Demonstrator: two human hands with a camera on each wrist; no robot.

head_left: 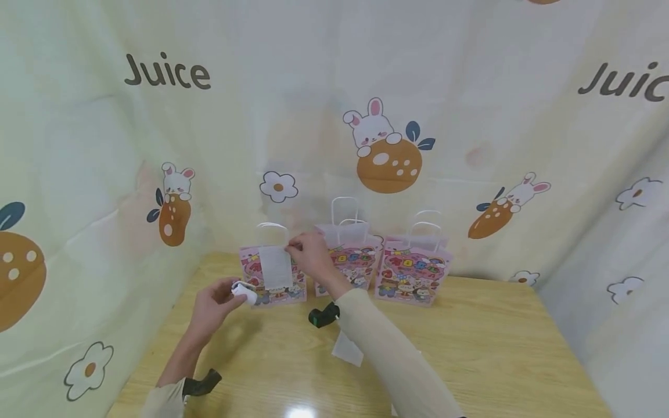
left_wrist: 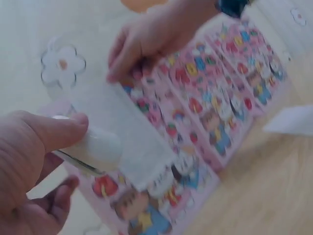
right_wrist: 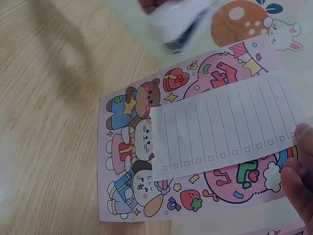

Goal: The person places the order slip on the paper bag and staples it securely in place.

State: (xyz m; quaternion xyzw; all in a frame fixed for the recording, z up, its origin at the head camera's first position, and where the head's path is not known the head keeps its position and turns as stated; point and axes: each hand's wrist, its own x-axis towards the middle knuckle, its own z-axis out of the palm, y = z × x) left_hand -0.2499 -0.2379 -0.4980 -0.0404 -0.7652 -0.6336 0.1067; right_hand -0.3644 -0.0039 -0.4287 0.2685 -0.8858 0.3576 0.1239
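Three pink cartoon-print paper bags with white handles stand in a row. Against the front of the left bag (head_left: 299, 295) hangs a white checklist slip (head_left: 275, 268), ruled with lines and small boxes in the right wrist view. My right hand (head_left: 313, 255) pinches this slip at its upper edge, near the bag's top. Lower and to the left, my left hand (head_left: 209, 305) holds a small white stapler (head_left: 244, 294) between thumb and fingers. The stapler (left_wrist: 100, 147) is in front of the bag, apart from the slip's top edge; it is blurred in both wrist views.
The middle bag (head_left: 347, 255) and right bag (head_left: 413, 273) stand beside the left one, before a printed curtain (head_left: 313, 116). A loose white slip (head_left: 347, 349) lies on the wooden table (head_left: 496, 348), partly beneath my right forearm.
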